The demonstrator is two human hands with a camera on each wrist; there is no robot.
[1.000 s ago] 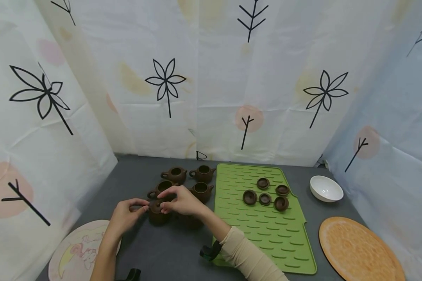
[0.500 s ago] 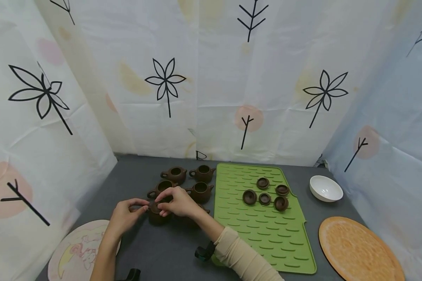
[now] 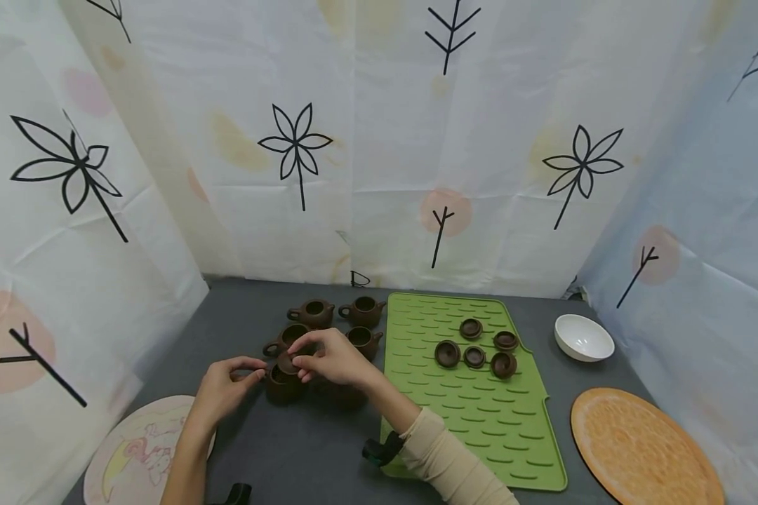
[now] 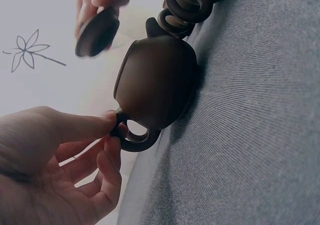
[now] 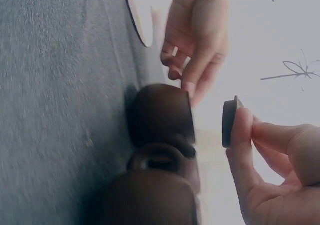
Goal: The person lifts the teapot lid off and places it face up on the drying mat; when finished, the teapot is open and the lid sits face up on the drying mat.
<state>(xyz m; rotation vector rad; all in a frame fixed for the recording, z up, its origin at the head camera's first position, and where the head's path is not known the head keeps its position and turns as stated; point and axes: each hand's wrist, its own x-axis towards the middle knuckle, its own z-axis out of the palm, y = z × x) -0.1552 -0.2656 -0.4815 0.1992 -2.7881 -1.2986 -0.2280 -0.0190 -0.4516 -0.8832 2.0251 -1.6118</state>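
A dark brown teapot (image 4: 157,80) stands upright on the grey tabletop, its opening uncovered. My left hand (image 3: 223,387) pinches its loop handle (image 4: 137,144) between thumb and fingers. Just above the opening, apart from the teapot, my right hand (image 3: 335,356) holds a small brown lid (image 5: 229,122) between thumb and fingers. In the left wrist view that lid appears tilted. Behind and beside this teapot stand several similar lidless teapots (image 3: 316,313); one next to it is partly hidden under my right hand and forearm.
On the right lies a green ridged mat (image 3: 455,421) bearing several brown lids (image 3: 448,354). Beyond it are a white bowl (image 3: 584,338) and a round, tan board (image 3: 644,445). A pink round mat with a cartoon print (image 3: 142,449) lies at left. Patterned curtains enclose the table.
The lid was on the teapot under my right fingers; now it is raised off, and the opening shows. My right hand has shifted slightly right. My left hand keeps its place at the handle.
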